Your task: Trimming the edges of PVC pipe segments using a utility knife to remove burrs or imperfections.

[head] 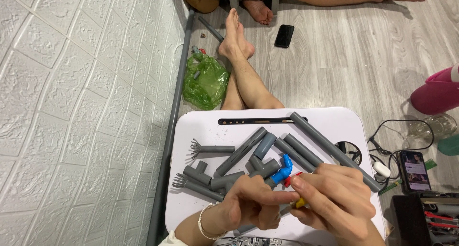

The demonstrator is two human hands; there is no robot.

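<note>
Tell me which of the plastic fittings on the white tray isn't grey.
The blue valve fitting with a red handle, just above the hands; all the other pipes and fittings are grey.

We see a small yellow part (300,203) pinched between both hands, mostly hidden by fingers, so shape's unclear. Just above it sits a red piece (290,179), next to a blue pipe valve (283,169) lying tilted on the grey PVC fittings (224,179), approx. mid-bench.

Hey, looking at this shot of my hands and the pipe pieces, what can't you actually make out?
Head view:
- Small yellow part: mostly hidden between the left hand and right hand; its kind is unclear.
- Red part: partly hidden behind the right fingers.
- Toolbox: cut off by the frame's right and bottom edges.
- Green bag: contents unclear through the plastic.
</note>
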